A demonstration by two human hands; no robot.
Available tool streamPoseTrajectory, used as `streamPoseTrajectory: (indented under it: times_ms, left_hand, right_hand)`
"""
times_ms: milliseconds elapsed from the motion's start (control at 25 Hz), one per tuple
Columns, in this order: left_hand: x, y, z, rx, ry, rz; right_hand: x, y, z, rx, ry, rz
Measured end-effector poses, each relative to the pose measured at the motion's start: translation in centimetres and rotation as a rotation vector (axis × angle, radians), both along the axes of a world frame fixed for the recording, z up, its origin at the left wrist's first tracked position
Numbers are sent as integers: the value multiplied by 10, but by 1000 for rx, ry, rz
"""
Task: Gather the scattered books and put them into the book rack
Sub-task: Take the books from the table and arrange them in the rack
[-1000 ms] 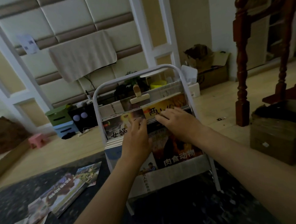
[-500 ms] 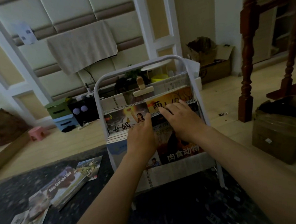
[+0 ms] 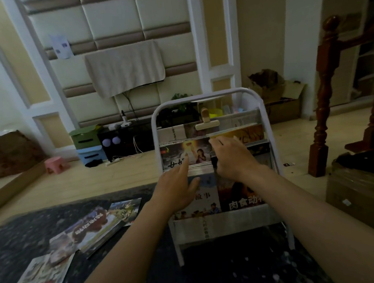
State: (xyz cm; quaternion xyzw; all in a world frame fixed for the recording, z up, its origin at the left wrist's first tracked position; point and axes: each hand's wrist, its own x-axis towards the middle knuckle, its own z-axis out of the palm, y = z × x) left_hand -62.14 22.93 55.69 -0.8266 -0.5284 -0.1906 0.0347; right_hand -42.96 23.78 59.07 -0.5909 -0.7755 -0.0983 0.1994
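A white metal book rack [image 3: 211, 95] stands on the dark table [image 3: 211, 271], its tiers filled with upright books. My left hand [image 3: 176, 190] is in front of the rack's left half, fingers straight, index fingertip touching the lower edge of the middle-tier picture book [image 3: 193, 149]. My right hand [image 3: 233, 158] lies over the top edges of the dark books in the front tier, above the red-brown animal book [image 3: 244, 201]. A blue-white book [image 3: 205, 198] stands beside it. Scattered books lie flat on the table at left: a stack [image 3: 95, 230], one behind it [image 3: 125, 208] and one nearest me [image 3: 41, 279].
A wooden clip [image 3: 206, 122] is fixed to the rack's upper tier. On the floor to the right are a cardboard box [image 3: 360, 196] and a dark wooden stair post [image 3: 323, 102]. A pink stool [image 3: 55, 164] and storage boxes [image 3: 87, 145] sit by the far wall.
My left hand has slid down and left off the front books, uncovering the blue-white book, and now touches with its index finger. My right hand stays on the book tops.
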Motion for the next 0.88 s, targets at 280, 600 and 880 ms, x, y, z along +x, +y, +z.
streamPoseTrajectory:
  times_ms: [280, 600, 880]
  left_hand:
    - [-82, -9, 2, 3, -175, 133]
    - [-182, -11, -33, -68, -299, 298]
    - [-250, -6, -82, -227, -374, 448]
  right_hand:
    - [-99, -4, 20, 52, 66, 202]
    - [-203, -8, -1, -147, 57, 395]
    - [-288, 9, -56, -366, -34, 463]
